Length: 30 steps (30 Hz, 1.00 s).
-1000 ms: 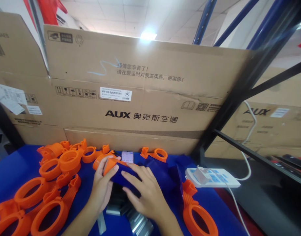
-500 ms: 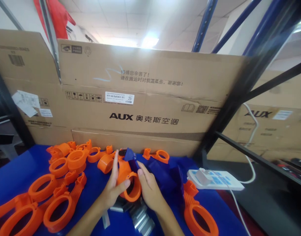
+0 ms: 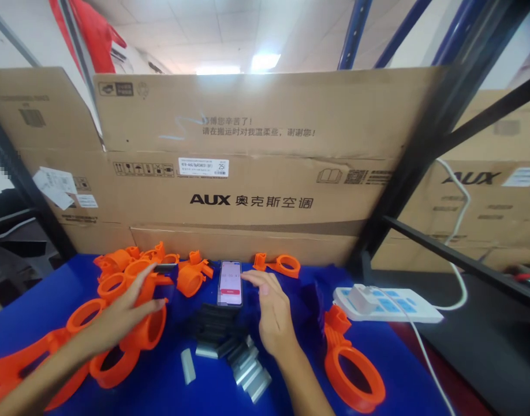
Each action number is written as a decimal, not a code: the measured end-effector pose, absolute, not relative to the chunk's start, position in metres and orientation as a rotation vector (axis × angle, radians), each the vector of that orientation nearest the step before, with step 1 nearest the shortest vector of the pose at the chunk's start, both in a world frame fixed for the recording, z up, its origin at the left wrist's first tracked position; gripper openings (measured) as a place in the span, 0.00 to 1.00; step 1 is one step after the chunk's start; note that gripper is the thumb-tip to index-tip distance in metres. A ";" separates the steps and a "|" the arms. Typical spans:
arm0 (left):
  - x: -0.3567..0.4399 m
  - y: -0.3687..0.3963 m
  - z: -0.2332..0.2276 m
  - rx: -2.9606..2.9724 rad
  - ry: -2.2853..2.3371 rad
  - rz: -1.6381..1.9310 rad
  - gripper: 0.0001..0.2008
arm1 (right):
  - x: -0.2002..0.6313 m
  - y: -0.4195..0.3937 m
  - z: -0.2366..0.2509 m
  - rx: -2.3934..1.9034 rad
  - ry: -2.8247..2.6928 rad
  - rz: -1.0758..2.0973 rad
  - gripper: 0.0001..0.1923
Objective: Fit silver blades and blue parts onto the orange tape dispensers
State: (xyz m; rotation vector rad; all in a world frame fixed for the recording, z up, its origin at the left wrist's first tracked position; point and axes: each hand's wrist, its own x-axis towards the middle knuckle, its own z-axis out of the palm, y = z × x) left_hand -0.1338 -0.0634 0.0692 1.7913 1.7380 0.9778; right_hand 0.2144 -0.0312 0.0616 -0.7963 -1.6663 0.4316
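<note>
My left hand (image 3: 126, 306) reaches out flat, fingers apart, over a pile of orange plastic ring clamps (image 3: 118, 283) at the left of the blue table (image 3: 35, 306). One orange ring (image 3: 150, 330) lies just under its palm. Nothing is in my right hand (image 3: 271, 309), which rests on the blue cloth with its fingers stretched toward a phone (image 3: 230, 283) lying screen-up and lit. In front of the phone sit dark blocks (image 3: 213, 329) and a row of grey metal pieces (image 3: 250, 372). A single grey piece (image 3: 187, 365) lies apart.
A large AUX cardboard box (image 3: 256, 185) walls off the back of the table. A white power strip (image 3: 390, 303) with a plug and cable lies at the right. More orange clamps lie at the right front (image 3: 354, 375) and near the box (image 3: 280, 264). Dark shelf posts (image 3: 403, 173) stand at the right.
My two hands held an orange ring together in front of the phone. Now the left hand has swung left over the pile, the right hand has let go, and the phone is uncovered.
</note>
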 end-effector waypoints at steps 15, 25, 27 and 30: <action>-0.124 -0.003 0.070 2.169 2.143 0.149 0.22 | 0.212 -0.033 0.061 -0.755 -1.701 0.373 0.22; -0.113 0.047 0.089 2.273 2.220 0.055 0.16 | 0.202 -0.034 0.060 -0.877 -1.874 0.298 0.13; -0.108 0.052 0.087 2.267 2.224 0.037 0.16 | 0.200 -0.036 0.060 -0.879 -1.926 0.288 0.13; -0.101 0.054 0.087 2.270 2.218 0.081 0.14 | 0.199 -0.037 0.060 -0.855 -1.982 0.281 0.13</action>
